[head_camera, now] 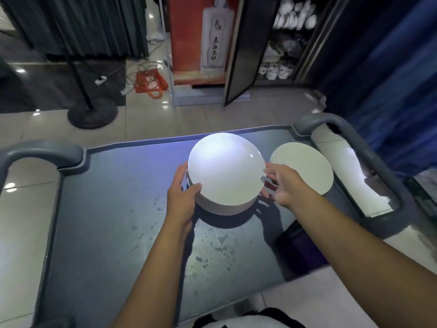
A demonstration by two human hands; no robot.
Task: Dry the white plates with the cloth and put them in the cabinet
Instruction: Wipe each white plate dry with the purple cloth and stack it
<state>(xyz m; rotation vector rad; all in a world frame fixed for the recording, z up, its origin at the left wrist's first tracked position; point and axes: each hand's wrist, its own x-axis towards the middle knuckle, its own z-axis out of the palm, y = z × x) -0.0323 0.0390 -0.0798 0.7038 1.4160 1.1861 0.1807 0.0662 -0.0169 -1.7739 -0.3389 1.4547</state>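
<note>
You stand at a dark grey plastic service cart whose flat tabletop (106, 209) carries everything; grey looped handles rise at its left and right ends, and water droplets (217, 249) spot the surface in front of you. Beyond the cart, across pale floor tiles, the dark cabinet (293, 43) stands with its tall door (246, 50) swung open toward you, white crockery showing on its shelves. Left of the cabinet stands a red poster panel with a white bottle shape (201, 36), then an orange bag (150, 82) on the floor among cables, and a black round-based stand (92, 113) near the cart's far left.

On the tabletop, a tall stack of round white plates (225, 176) sits right of centre, brightly lit. Just beside it on the right lies a lower stack of white plates (305, 166).

Your left hand (183, 195) grips the tall stack's left edge, thumb over the top rim and fingers curled along its side. Your right hand (281, 185) reaches between the two stacks with fingers loosely spread at the tall stack's right edge; you cannot tell whether it has hold of it.
</note>
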